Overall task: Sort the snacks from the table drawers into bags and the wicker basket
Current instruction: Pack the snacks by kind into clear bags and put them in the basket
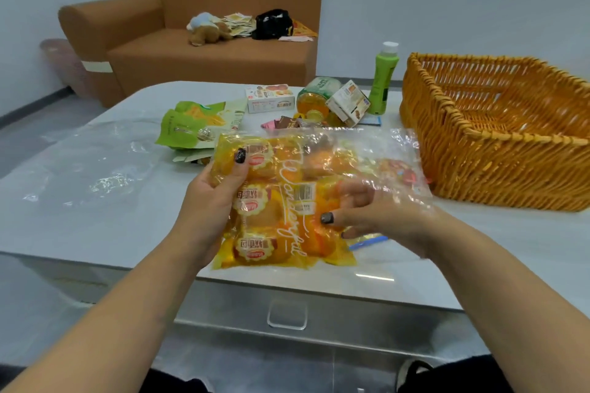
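- left hand (pixel 220 191) grips the left edge of a clear bag (pixel 319 198) stuffed with yellow bread packs (pixel 255 198), thumb curled over the top, mid-frame
- right hand (pixel 380 217) is partly inside the bag, thumb pinching the plastic
- empty-looking wicker basket (pixel 498 137) sits on the table (pixel 95 217), right side
- other snacks, including a green bottle (pixel 383 80), are piled behind the bag

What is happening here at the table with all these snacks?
A person is packing yellow-wrapped cakes into a clear zip bag. The left hand grips the packets from the side, and the right hand holds the bag. The wicker basket stands on the right of the table and looks empty. More snacks, two boxes and a green bottle lie behind the bag, unsorted.
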